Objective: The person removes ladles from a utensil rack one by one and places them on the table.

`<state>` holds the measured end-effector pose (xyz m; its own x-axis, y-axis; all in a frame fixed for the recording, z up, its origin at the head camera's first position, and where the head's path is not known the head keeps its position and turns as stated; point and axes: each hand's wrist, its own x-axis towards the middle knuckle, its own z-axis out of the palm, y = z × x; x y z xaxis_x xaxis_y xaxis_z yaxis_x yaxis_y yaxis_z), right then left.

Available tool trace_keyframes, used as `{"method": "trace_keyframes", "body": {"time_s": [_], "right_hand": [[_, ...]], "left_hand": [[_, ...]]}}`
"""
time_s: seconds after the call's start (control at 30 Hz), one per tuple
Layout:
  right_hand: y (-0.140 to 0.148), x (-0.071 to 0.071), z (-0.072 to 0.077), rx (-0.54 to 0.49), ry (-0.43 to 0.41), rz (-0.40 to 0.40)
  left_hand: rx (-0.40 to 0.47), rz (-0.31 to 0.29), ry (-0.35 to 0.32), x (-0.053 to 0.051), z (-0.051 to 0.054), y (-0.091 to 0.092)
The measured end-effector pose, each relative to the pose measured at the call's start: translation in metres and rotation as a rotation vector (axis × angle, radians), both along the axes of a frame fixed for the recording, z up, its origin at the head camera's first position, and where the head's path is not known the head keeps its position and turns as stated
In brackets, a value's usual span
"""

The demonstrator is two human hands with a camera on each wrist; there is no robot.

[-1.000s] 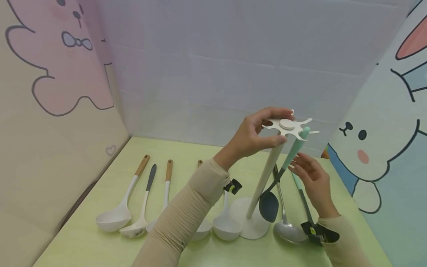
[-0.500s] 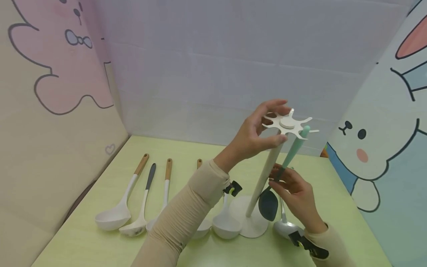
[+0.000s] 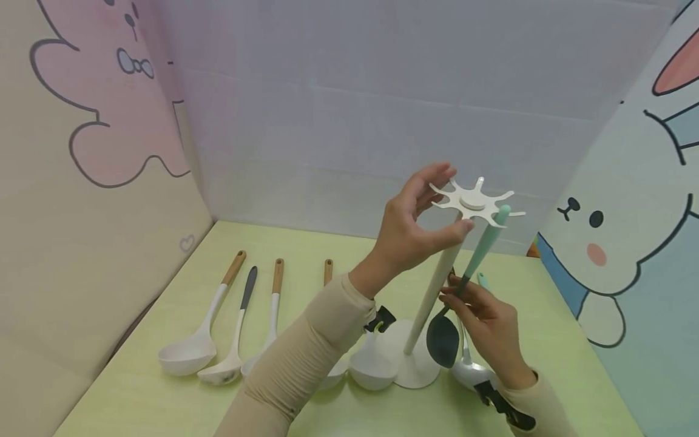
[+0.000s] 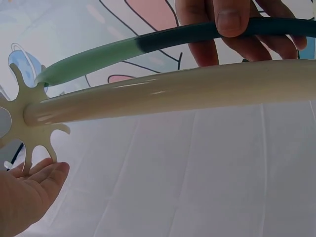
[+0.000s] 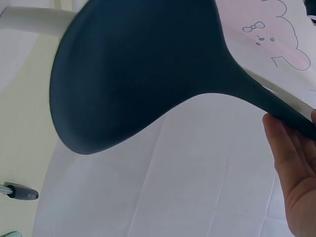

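Observation:
A white utensil rack (image 3: 435, 285) stands on the table, its star-shaped hook top (image 3: 472, 203) at the upper end of a pole. My left hand (image 3: 406, 227) grips the edge of that top, thumb in front and fingers behind. From a hook on the right hangs a ladle with a mint-green handle (image 3: 488, 243) and dark bowl (image 3: 443, 341). My right hand (image 3: 491, 325) pinches its dark shaft between thumb and fingers, which the left wrist view shows closely (image 4: 197, 37). In the right wrist view the dark bowl (image 5: 138, 74) fills the upper part.
Left of the rack, several white ladles lie in a row, among them a wooden-handled ladle (image 3: 188, 355) and a grey-handled slotted one (image 3: 224, 367). Right of the pole lie a metal ladle (image 3: 466, 371) and another mint-handled utensil (image 3: 483, 280), partly hidden by my right arm.
My right hand has come left from beside the ladle and taken hold of its shaft. My left fingers have shifted slightly left along the rack top. The ladle still hangs there.

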<state>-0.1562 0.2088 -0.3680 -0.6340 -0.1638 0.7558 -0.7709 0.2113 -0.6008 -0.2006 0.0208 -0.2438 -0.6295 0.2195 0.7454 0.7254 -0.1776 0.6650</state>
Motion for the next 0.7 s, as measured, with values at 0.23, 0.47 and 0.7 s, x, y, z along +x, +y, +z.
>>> {"method": "trace_keyframes", "body": {"time_s": [0.23,0.47,0.7], "right_hand": [[0.0006,0.0009,-0.0001,-0.002,0.039,-0.001],[0.0004,0.0016,0.0044,0.016,0.068,-0.040],[0.0049,0.0010,0.0058,0.024,0.080,-0.054]], "left_hand": [[-0.008,-0.004,-0.006,0.0014,0.0005,0.0001],[-0.022,-0.003,-0.001,0.0021,0.0018,-0.0007],[-0.020,-0.013,-0.022,0.0026,0.0014,-0.0013]]}}
